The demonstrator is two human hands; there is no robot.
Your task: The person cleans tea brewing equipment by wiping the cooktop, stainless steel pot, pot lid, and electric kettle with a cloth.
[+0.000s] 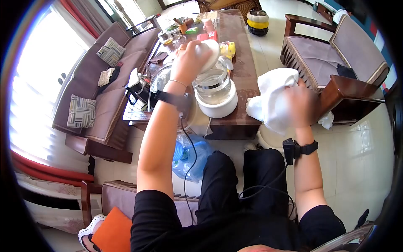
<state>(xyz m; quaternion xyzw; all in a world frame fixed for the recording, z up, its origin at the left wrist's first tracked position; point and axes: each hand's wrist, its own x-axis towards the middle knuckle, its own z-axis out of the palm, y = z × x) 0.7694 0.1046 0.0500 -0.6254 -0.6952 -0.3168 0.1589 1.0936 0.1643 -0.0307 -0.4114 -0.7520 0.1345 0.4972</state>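
My left hand (191,59) grips a round white lid (210,54), raised and tilted above a glass pot. That glass pot (213,84) sits in a round white base (217,105) at the near end of the long wooden table (239,115). My right hand (300,103), partly blurred, holds a bunched white cloth (275,92) to the right of the table's corner. The underside of the lid is partly hidden by my fingers.
A black and silver kettle (137,86) stands on the table's left side. Beyond are a yellow packet (228,49) and cups. A blue plastic bag (195,157) lies below the near edge. A sofa (115,90) is left, an armchair (312,54) right.
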